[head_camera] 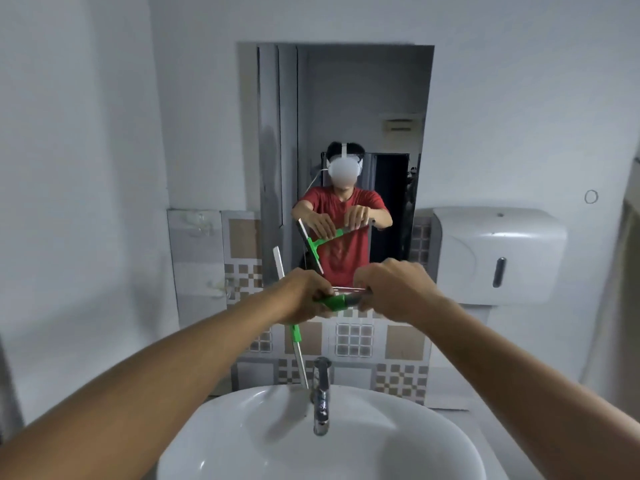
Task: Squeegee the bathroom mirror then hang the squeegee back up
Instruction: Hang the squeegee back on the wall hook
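Observation:
A green-handled squeegee [335, 301] with a long grey blade is held in front of the lower edge of the mirror [356, 109]. Its blade runs steeply from upper left down toward the tap. My left hand [300, 295] grips the green handle near the blade. My right hand [394, 289] pinches the handle's far end, where a thin loop or string shows between the two hands. The mirror hangs on the wall above the sink and reflects a person in a red shirt holding the same squeegee.
A white sink [263, 441] with a chrome tap [322, 396] sits right below my hands. A white dispenser [498, 254] is mounted on the wall at right. Patterned tiles [356, 341] cover the wall under the mirror. A small hook ring [591, 196] is on the right wall.

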{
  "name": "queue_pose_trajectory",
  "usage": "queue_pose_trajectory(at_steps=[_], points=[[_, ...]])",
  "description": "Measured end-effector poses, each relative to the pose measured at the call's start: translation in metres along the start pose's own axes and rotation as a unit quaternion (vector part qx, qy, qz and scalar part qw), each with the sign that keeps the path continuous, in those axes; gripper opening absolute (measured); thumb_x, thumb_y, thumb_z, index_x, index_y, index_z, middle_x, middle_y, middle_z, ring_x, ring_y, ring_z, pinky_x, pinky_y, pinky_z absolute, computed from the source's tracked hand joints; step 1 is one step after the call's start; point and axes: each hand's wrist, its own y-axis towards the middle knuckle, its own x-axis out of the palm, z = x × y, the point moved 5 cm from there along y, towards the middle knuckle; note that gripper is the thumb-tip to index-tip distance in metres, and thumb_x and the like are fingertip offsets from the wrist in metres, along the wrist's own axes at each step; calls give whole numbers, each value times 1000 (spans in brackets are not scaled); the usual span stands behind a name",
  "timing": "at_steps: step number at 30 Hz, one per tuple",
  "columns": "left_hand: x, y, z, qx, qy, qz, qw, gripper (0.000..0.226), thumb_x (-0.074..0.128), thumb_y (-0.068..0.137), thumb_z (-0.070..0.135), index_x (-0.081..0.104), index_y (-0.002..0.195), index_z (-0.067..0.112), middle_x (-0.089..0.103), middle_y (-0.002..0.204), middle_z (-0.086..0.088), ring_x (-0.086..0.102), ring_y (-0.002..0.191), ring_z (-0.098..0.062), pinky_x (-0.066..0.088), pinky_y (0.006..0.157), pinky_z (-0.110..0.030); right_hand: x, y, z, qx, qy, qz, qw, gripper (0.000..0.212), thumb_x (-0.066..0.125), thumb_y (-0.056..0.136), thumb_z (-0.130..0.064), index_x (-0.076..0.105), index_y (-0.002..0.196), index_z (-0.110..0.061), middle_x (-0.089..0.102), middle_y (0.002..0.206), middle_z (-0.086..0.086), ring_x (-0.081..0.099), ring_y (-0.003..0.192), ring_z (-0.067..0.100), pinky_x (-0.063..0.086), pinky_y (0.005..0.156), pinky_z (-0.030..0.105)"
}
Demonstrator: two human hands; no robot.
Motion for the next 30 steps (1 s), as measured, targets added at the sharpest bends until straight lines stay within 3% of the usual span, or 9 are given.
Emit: queue_pose_trajectory(at_steps=[3,4,6,8,11,14,19,23,30], points=[[-7,-11,-7,-26,-1,21,999,27,69,94,30,56,71,33,59,69,10,59,64,-9,48,68,-25,-17,4,16,22,36,95,995,38,72,86,-49,69,114,-23,67,110,0,59,103,21,48,98,51],[-11,-18,-11,-36,-13,39,999,25,69,94,31,56,73,33,59,70,11,58,65,-8,48,68,-26,-21,4,20,28,67,128,989,41,72,87,-48,69,119,-22,64,116,4,57,109,24,50,97,48],[-15,-29,-22,-61,-40,60,996,6,70,93,30,65,92,30,63,82,12,64,76,-11,50,72,-25,-19,9,22,44,183,167,968,43,71,90,-41,66,126,-17,60,119,8,59,100,22,49,75,24],[-15,-39,-30,-78,-65,69,992,24,72,92,27,68,115,22,68,97,8,67,90,-14,56,82,-30,-10,21,14,57,286,174,941,48,70,92,-35,60,134,-16,62,118,7,61,90,15,45,66,17],[-14,-51,-44,-79,-69,82,991,28,70,93,25,67,119,15,66,96,6,66,90,-16,55,85,-30,2,39,-7,62,417,174,890,49,72,91,-19,54,136,-17,64,114,4,69,85,17,63,67,32],[-13,-57,-62,-68,-63,106,990,24,70,93,25,67,113,12,59,85,13,63,83,-13,50,77,-23,5,60,-32,60,499,176,847,49,74,88,-6,51,127,-24,61,103,-4,70,90,22,65,71,44],[-11,-64,-111,-97,-185,155,966,21,71,92,21,68,112,19,73,106,6,70,97,-11,58,88,-34,15,111,-86,26,523,146,840,49,74,86,-3,48,123,-22,65,114,4,66,88,15,63,78,44],[-18,-66,-166,-153,-267,222,925,20,75,85,25,74,105,22,77,101,5,74,94,-14,61,88,-43,31,154,-130,1,502,126,856,48,74,85,-6,50,124,-20,68,118,5,68,97,24,60,84,49],[-26,-54,-242,-183,-358,275,873,28,76,84,6,69,108,17,79,98,-2,76,89,-17,62,87,-37,69,225,-177,-2,561,77,825,44,71,87,-1,55,116,-31,67,101,3,72,85,24,64,69,49]])
